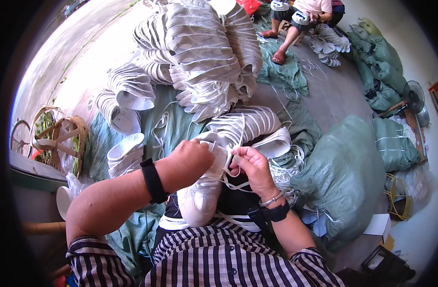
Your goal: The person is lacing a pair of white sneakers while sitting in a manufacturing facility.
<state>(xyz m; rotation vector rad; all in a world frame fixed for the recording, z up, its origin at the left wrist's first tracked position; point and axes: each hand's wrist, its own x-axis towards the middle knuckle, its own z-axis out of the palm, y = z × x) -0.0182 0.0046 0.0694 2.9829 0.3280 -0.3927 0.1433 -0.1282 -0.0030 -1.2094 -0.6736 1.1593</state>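
Observation:
A white shoe upper (198,203) lies over my lap with its rounded toe toward me. Over its left side my left hand (192,160) is closed at the lacing, and its fingertips are hidden, so what it grips cannot be made out. At the upper's right edge my right hand (252,167) pinches a white shoelace (227,168) between thumb and fingers. Loose lace ends hang below that hand. Just beyond both hands rests a nested row of white shoe uppers (250,122).
A tall heap of white uppers (202,43) rises ahead, with smaller stacks (130,86) to its left. Loose laces (288,167) and a bulging green sack (345,177) are at my right. Another person (314,7) sits at the far right. A wicker basket (77,136) stands at left.

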